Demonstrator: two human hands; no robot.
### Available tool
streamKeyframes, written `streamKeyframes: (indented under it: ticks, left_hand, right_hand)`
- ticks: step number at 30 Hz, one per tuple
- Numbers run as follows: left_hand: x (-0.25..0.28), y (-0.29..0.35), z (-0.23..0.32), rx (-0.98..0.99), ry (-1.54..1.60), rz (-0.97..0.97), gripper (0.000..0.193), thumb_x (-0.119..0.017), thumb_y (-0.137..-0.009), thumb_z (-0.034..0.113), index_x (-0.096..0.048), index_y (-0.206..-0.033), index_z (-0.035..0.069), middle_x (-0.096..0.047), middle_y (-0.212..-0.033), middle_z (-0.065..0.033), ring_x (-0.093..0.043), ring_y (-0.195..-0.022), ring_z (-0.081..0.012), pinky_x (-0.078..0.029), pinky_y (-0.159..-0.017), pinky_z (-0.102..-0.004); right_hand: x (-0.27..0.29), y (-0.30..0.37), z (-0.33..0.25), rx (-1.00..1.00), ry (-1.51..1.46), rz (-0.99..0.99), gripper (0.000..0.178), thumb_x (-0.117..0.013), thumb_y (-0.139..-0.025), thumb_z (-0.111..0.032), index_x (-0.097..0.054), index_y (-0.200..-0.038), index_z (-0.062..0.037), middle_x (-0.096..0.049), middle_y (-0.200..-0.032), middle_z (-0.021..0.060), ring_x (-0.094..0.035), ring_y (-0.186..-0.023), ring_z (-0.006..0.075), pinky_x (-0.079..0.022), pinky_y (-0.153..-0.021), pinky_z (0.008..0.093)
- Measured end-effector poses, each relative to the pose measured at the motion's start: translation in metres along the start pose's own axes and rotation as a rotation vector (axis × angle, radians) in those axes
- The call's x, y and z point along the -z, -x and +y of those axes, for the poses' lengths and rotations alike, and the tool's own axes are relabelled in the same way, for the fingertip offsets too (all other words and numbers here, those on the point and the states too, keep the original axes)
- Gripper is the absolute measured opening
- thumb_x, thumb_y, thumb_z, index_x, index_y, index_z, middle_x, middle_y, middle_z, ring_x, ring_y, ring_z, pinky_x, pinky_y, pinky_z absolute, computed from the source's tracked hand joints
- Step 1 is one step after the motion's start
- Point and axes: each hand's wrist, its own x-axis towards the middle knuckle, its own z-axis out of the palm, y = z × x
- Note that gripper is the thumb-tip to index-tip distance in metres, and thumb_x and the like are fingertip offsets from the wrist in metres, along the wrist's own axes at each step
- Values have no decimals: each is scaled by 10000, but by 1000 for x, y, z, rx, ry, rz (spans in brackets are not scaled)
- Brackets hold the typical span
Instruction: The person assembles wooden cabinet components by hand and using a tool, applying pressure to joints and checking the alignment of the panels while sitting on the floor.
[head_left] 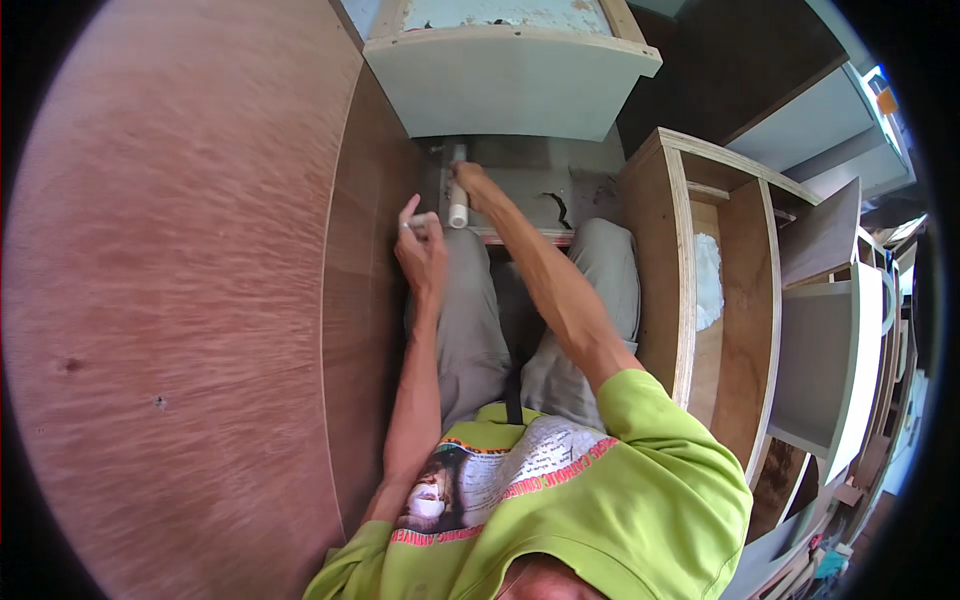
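My right hand (472, 182) is wrapped round a pale, round rod that looks like a tool handle (458, 215). Its near end points toward me, and its far end reaches past my fist; what is there cannot be made out. Just left of it is my left hand (422, 250), close to the brown panel's side. One finger of that hand stretches forward while the others curl in, near a small pale spot that I cannot identify. Both hands are above my left knee, in front of a grey surface (520, 180) with a dark, curved mark or strip on it.
A large reddish-brown wooden panel (190, 300) rises along my left. Ahead stands a white box with a wooden frame (510, 80). An open plywood cabinet frame (683, 270) is close on my right, with white and brown cabinet parts (820, 350) beyond it.
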Motion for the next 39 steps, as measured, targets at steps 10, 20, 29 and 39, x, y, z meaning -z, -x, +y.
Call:
streamKeyframes:
  ticks: [10, 20, 29, 39]
  left_hand:
    - [-95, -138, -63, 475, 1302, 79, 507, -439, -973, 169, -240, -1418, 29, -337, -1432, -171, -356, -1324, -330, -352, -1088, -448]
    - [-96, -144, -60, 446, 1344, 93, 445, -489, -929, 74, -365, -1352, 15, -403, -1366, -139, -390, -1270, -289, -403, -1040, -429]
    - [-102, -161, -77, 620, 1355, 296, 319, -641, -897, 187, -535, -1178, 81, -536, -1069, -64, -541, -994, -202, -509, -861, -312]
    - [-79, -134, -72, 583, 1145, 203, 343, -615, -910, 164, -522, -1209, 23, -568, -1160, -109, -572, -1076, -238, -510, -887, -341]
  right_hand:
    - [139, 79, -33, -113, 15, 47, 228, -457, -937, -220, -518, -791, -55, -532, -662, 69, -502, -526, 185, -441, -477, 327]
    - [137, 40, -1, 150, 647, 69, 248, -459, -890, -238, -580, -889, -22, -555, -739, 83, -526, -665, 200, -443, -614, 344]
    - [115, 36, 10, -11, 536, 38, 244, -476, -888, -240, -572, -892, -15, -551, -767, 65, -509, -668, 183, -434, -621, 341]
    - [83, 62, -4, 0, 299, -74, 255, -468, -931, -227, -551, -830, -7, -567, -703, 65, -523, -617, 170, -448, -562, 329]
